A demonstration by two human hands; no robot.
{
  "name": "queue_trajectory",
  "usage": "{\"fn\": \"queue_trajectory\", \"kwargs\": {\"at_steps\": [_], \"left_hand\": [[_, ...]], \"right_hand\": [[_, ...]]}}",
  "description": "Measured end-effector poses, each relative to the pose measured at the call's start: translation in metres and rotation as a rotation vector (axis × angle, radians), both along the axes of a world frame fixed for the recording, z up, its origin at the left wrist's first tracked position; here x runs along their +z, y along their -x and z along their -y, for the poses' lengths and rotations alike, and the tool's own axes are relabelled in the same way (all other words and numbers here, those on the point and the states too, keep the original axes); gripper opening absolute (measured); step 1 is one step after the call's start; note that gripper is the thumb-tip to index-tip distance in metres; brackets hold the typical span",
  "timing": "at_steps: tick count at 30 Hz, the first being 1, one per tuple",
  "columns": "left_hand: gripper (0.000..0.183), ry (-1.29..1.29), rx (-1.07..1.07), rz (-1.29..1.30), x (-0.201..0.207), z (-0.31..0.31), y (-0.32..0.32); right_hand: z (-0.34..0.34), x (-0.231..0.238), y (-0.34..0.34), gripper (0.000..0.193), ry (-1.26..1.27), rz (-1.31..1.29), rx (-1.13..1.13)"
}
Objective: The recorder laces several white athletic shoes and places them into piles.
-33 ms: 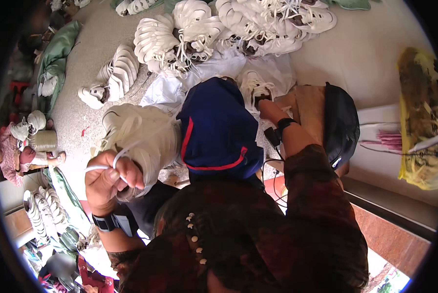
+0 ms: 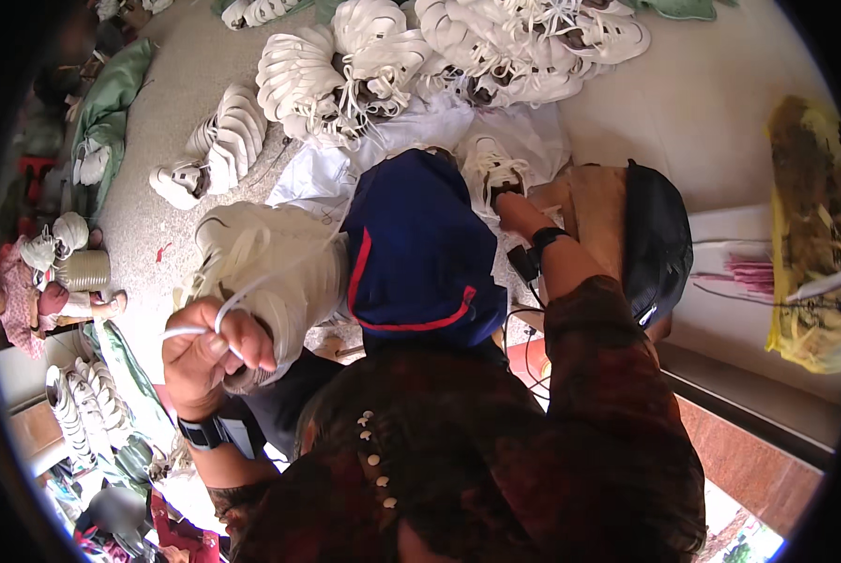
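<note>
My left hand (image 2: 216, 349) is closed, pinching a white shoelace (image 2: 251, 284) whose short end sticks out to the left. The lace runs up over a nested stack of white shoe uppers (image 2: 294, 249) just beside that hand. My right hand (image 2: 516, 206) reaches forward to a white lace-up shoe upper (image 2: 492, 161) with a dark lining, and its fingers disappear at the dark opening. I cannot make out whether they grip it. Between my arms a dark blue cloth with red trim (image 2: 420, 244) covers something bulky.
Heaps of white shoe uppers (image 2: 373, 70) lie ahead, partly on white plastic sheeting (image 2: 317, 171). A shorter row (image 2: 228, 145) lies left of them. A cardboard box (image 2: 594, 211) and a black bag (image 2: 658, 239) stand at my right. A yellow bag (image 2: 800, 235) lies at the far right. Another person (image 2: 26, 296) is at the left.
My left hand has shifted very slightly, still pinching the lace. The right hand stays at the shoe upper.
</note>
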State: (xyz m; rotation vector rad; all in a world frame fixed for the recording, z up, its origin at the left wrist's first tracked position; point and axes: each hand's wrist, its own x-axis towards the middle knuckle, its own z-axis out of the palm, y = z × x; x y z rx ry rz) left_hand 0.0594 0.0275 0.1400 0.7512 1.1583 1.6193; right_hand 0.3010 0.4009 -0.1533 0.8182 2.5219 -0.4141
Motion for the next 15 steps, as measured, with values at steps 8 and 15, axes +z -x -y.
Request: {"fn": "queue_trajectory", "kwargs": {"at_steps": [8, 15], "left_hand": [[0.033, -0.051, -0.007, 0.042, -0.006, -0.005, 0.015], [0.024, -0.064, -0.105, 0.014, -0.004, -0.014, 0.030]], "right_hand": [[-0.030, -0.039, 0.034, 0.023, 0.249, 0.392, -0.025], [-0.030, -0.096, 0.062, 0.024, 0.459, 0.481, -0.152]]}}
